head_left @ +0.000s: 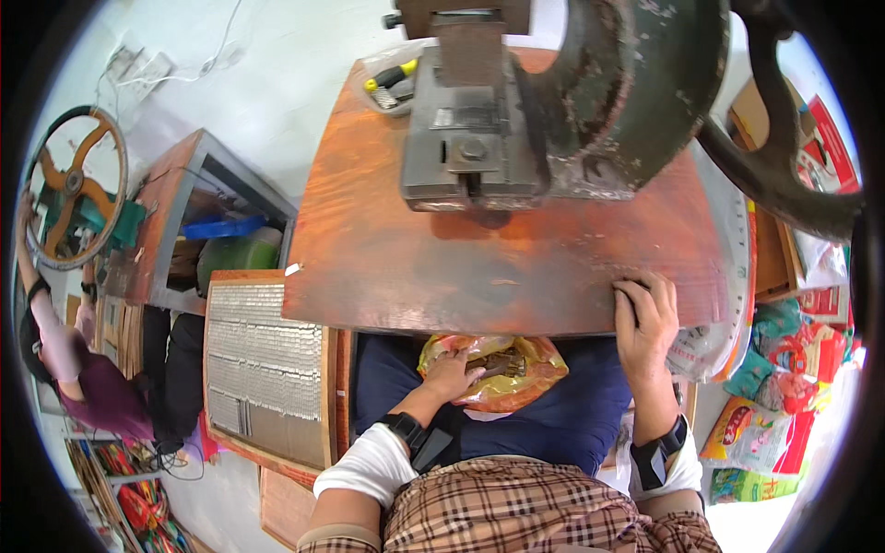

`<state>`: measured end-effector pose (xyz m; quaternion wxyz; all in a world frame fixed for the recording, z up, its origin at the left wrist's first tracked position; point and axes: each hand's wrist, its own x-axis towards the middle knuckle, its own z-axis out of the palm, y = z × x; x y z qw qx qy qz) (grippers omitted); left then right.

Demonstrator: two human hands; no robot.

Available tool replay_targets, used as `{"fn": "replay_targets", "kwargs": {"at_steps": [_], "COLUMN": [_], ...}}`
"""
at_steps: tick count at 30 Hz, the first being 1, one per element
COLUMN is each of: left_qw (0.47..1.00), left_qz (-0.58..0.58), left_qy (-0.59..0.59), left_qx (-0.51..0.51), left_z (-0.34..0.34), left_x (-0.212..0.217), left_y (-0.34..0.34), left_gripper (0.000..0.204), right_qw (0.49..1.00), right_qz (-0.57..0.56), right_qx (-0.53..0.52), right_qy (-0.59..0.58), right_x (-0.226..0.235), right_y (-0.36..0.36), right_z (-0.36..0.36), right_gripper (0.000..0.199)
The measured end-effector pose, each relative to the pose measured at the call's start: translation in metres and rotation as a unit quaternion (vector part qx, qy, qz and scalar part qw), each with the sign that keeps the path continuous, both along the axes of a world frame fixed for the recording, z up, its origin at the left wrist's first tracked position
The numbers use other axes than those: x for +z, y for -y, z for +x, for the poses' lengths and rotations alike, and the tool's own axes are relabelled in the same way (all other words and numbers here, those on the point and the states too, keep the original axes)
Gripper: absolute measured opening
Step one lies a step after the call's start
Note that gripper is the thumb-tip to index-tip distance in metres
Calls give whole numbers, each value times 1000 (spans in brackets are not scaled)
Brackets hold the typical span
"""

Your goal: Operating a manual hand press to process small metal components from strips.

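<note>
A crumpled yellow-and-red plastic bag (542,367) lies open on my lap, just under the table's front edge. Inside it are brownish, thin pieces too small to make out. My left hand (449,375) rests at the bag's left side, thumb apart from the fingers and reaching over the contents; it is open, and its fingertips are partly hidden. With its fingers bent but apart, my right hand (647,318) leans open on the front right edge of the wooden table (406,276). Beyond both hands stands a heavy green press (636,101), its metal die block (472,152) above the tabletop.
To my left, a shallow wooden tray (327,387) bears rows of small silvery pieces. A clear container (396,106) with a yellow-handled tool sits beside the die block. Another person (115,392) is by a handwheel (76,184) at far left. Packaged bags (751,429) are piled at right.
</note>
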<state>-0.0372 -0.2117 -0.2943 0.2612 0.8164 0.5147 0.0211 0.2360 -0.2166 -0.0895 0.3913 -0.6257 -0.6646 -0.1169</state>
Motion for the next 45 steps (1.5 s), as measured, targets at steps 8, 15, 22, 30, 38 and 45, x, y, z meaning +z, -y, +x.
{"fn": "replay_targets", "kwargs": {"at_steps": [8,15,22,30,38,45], "left_qw": [985,826,963,998,890,942], "left_qz": [-63,-463,-264,64,-376,-62], "left_qy": [159,157,17,-11,57,300], "left_qx": [-30,-282,-42,13,-251,140], "left_z": [-12,44,29,1,34,-32], "left_x": [-10,-59,-119,-121,-99,7], "left_y": [18,23,-12,-14,24,-8], "left_gripper": [21,28,30,51,41,25], "right_qw": [999,998,997,996,993,878], "right_qz": [-18,-12,-18,-31,36,-348], "right_qx": [-45,-40,-62,-63,114,328], "right_qy": [18,40,38,47,16,14], "right_x": [-1,-3,-4,-4,-11,-138], "right_y": [1,-3,-3,1,16,36], "right_z": [0,-3,-8,-3,-22,-77], "right_gripper": [13,13,13,13,25,19]}}
